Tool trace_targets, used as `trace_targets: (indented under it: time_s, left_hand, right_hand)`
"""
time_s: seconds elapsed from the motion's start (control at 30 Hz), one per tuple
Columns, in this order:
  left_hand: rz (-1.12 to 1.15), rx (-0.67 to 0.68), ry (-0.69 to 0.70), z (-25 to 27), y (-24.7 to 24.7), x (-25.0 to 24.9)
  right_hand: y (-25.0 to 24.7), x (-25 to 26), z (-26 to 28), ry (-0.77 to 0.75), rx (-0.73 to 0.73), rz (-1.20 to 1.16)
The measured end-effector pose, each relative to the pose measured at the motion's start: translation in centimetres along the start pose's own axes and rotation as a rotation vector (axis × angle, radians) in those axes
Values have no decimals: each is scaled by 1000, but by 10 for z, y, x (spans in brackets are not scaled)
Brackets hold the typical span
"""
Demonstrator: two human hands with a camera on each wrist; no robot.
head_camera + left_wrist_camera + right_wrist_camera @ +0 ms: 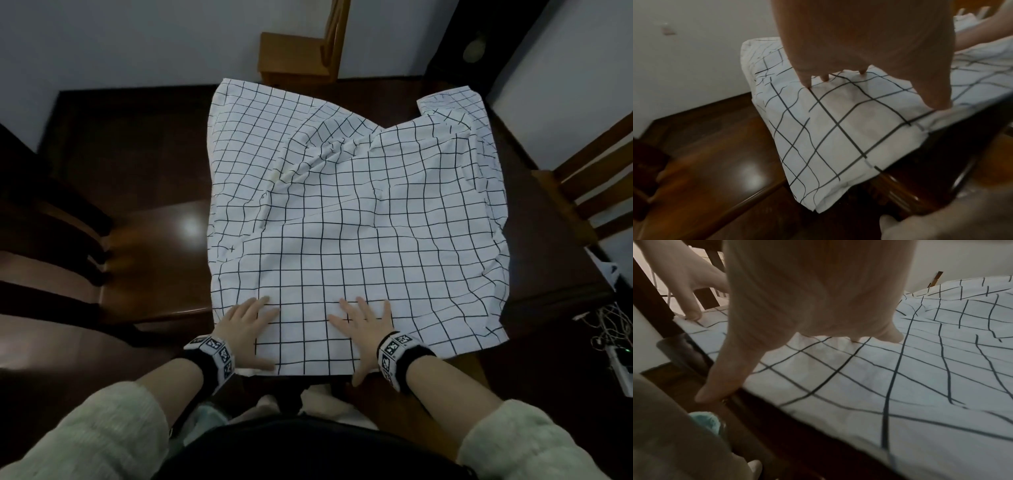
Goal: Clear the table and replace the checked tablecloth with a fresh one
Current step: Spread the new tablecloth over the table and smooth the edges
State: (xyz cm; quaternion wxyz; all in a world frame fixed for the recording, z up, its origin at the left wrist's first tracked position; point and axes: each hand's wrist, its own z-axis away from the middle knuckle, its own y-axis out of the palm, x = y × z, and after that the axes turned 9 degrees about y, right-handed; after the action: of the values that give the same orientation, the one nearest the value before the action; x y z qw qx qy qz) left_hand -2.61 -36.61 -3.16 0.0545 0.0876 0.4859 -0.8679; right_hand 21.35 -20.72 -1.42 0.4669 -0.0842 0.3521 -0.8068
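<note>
My left hand (pixel 247 329) and right hand (pixel 366 330) lie flat, fingers spread, holding nothing, on the folded cloth (pixel 342 219). Step: folding, I judge; next, fold again or lift off table (pixel 137 164).

The cloth (pixel 342 212) is matt, wrinkled woven fabric. The worktop (pixel 137 147) is dark, glossy polished wood. The sleeves (pixel 85 435) look soft and fuzzy.

Open dark surface left, cloth and chairs around

Bare surface (pixel 137 164) lies open left of the checked tablecloth (pixel 342 222); its bunched folds rise mid-cloth, and wooden chairs (pixel 298 58) stand close at the far, left and right edges.
</note>
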Motion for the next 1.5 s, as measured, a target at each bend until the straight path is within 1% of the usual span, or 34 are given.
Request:
trace_targets:
  time_s: [0.1, 0.2, 0.27, 0.37, 0.43, 0.5, 0.57, 0.63, 0.7, 0.73, 0.83, 0.9, 1.0, 1.07, 1.13, 1.2, 1.3, 1.43, 1.5]
  left_hand:
    - [-69, 70, 29, 0, 10, -1]
    - [-116, 92, 52, -2, 10, -4]
    - [-133, 99, 76, -2, 8, -6]
    - [-116, 79, 68, -3, 3, -10]
    - [-60, 3, 58, -4, -1, -13]
    - [-4, -147, 75, -3, -6, -12]
    - [17, -289, 116, -4, -13, -9]
    - [54, -349, 153, -5, -21, -9]
    - [83, -385, 166, -7, -25, -7]
    - [85, -425, 169, -8, -26, -7]
    - [57, -622, 203, -13, -29, -12]
    - [9, -691, 179, -14, -32, -17]
    - [-79, -667, 54, -18, -38, -26]
    - [-44, -669, -41, -22, -44, -32]
    - [46, -653, -105, -28, -53, -37]
    - [95, -625, -84, -33, -62, -42]
    - [86, -591, 28, -39, -69, -51]
    - [218, -585, -1, -42, -72, -53]
    - [293, -619, 2, -43, -79, -53]
  right_hand:
    - [6, 8, 10, -16, -42, 29]
    - [1, 8, 18, -63, -137, -89]
    - [-8, 3, 23, -80, -210, -118]
    - [-23, -6, 29, 5, -293, -74]
    - [-31, -13, 31, 74, -348, -97]
    - [-41, -24, 32, 141, -420, -133]
    - [-53, -37, 34, 199, -463, -168]
    - [-64, -48, 34, 227, -479, -186]
    - [-72, -56, 35, 253, -489, -191]
    - [-75, -59, 35, 272, -496, -193]
    - [-88, -73, 35, 374, -562, -227]
    - [-103, -88, 37, 481, -647, -280]
    - [-129, -110, 41, 575, -760, -396]
    - [-140, -116, 42, 574, -812, -437]
    - [-146, -116, 43, 557, -839, -438]
    - [-147, -115, 43, 553, -852, -453]
    - [-145, -119, 42, 570, -880, -511]
    - [-145, -130, 40, 626, -889, -543]
    - [-144, -133, 39, 644, -910, -576]
